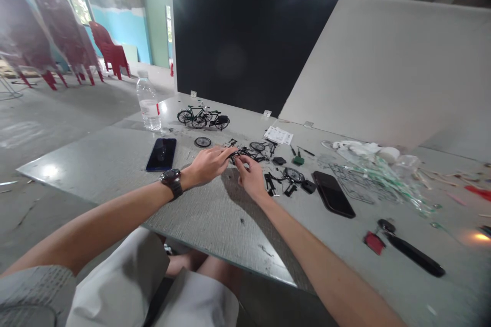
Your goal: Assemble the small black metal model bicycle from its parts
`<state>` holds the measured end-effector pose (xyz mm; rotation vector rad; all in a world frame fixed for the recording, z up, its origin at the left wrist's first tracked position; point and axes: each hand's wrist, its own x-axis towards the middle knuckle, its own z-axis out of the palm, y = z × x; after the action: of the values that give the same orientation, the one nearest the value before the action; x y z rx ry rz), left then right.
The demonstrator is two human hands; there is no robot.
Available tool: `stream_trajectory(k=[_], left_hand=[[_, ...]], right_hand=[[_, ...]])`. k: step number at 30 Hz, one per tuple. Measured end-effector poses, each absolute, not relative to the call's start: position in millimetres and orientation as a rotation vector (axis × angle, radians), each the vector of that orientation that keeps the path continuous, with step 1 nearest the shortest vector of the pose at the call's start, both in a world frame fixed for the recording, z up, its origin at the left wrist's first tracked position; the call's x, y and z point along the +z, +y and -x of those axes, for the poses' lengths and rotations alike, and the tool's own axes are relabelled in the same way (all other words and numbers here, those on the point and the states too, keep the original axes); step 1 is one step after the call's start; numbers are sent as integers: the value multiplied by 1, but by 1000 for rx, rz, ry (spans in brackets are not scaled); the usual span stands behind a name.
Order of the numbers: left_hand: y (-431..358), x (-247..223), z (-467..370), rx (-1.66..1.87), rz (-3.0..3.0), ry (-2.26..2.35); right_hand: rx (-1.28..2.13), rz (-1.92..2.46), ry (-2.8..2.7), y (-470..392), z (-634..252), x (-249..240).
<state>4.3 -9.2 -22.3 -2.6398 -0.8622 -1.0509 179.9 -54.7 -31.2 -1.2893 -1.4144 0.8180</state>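
My left hand (210,164), with a dark watch on its wrist, is closed with its fingertips on a small black model bicycle part (235,154). Meeting it from the right, my right hand (250,176) pinches the same part between thumb and fingers. The part's exact shape is mostly covered by my fingers. Around my hands lie loose black bicycle pieces, among them a wheel (202,142) to the left and a wheel (294,175) to the right. Behind them, assembled miniature bicycles (203,116) stand upright on the table.
A water bottle (149,104) and a phone (161,155) are at left. On the right lie another phone (333,194), paper sheets (278,135), a green piece (298,160), plastic scraps (399,184) and a black-handled object (416,255). A dark board (245,36) stands behind the table.
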Motion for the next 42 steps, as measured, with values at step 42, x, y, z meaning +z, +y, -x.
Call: stream_trajectory(k=[42], left_hand=[[-4,-26,-1,-950,2615,-877]], right_hand=[[666,1226,-1527,-46,-186,-40]])
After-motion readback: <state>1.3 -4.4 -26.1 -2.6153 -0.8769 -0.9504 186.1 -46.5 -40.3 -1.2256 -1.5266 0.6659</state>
